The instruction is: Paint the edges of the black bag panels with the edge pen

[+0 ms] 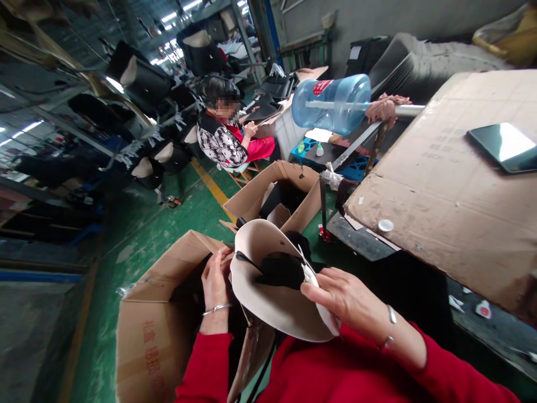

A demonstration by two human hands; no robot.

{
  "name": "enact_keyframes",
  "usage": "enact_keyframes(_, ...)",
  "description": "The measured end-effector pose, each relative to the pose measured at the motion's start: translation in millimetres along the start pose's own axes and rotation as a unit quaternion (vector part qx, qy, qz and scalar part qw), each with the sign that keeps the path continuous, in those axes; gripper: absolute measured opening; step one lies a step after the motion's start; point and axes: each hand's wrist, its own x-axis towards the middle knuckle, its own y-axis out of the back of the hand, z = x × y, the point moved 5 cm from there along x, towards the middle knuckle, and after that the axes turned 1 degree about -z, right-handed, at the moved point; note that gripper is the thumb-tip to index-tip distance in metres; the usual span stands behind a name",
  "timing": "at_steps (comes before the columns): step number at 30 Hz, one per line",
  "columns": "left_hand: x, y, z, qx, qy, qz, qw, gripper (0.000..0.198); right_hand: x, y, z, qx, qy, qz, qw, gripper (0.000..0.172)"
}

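Note:
In front of my body a curved, beige-lined piece [268,316] is bent round into an open hollow, with black showing inside it and two dark holes in its wall. My left hand [217,280] is closed at its left edge, fingers partly hidden behind the rim. A thin black strip [248,261] runs over that edge into the hollow. At the right rim, my right hand [342,292] pinches a small white object [309,275] with a narrow tip, perhaps a glue tube, against the piece.
An open cardboard box [145,330] stands at my left, another box [251,193] holding similar pieces ahead. A cardboard-covered table [423,184] at right bears a phone-like dark device [507,146] and a white cap [385,225]. Beyond are a water bottle [335,103] and a seated co-worker [222,134].

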Motion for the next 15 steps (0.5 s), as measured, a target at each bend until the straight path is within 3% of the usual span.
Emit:
enact_keyframes(3, 21.7, -0.6, 27.8, 0.042, -0.037, -0.061, 0.997, 0.052, -5.7, 11.5, -1.4, -0.002, 0.027, 0.027, 0.999, 0.019)
enact_keyframes(5, 28.1, -12.3, 50.9, 0.122, -0.074, -0.153, 0.978, 0.056, -8.4, 17.5, 2.3, 0.002, 0.030, 0.054, 0.998, 0.021)
enact_keyframes(7, 22.8, -32.2, 67.9, 0.219, -0.103, -0.271, 0.932, 0.059, -10.0, 19.7, 10.5, 0.007, 0.014, 0.085, 0.996, 0.023)
enact_keyframes(10, 1.9, -62.3, 72.1, 0.305, -0.095, -0.418, 0.851, 0.054, -11.0, 14.6, 27.4, 0.033, -0.031, 0.126, 0.991, 0.022)
enact_keyframes(12, -8.7, -76.8, 67.3, 0.318, -0.088, -0.461, 0.824, 0.047, -10.4, 7.4, 38.8, 0.068, -0.059, 0.145, 0.985, 0.021)
enact_keyframes(15, -8.6, -89.4, 64.3, 0.312, -0.102, -0.456, 0.827, 0.047, -4.0, -1.0, 54.6, 0.133, -0.092, 0.174, 0.971, 0.023)
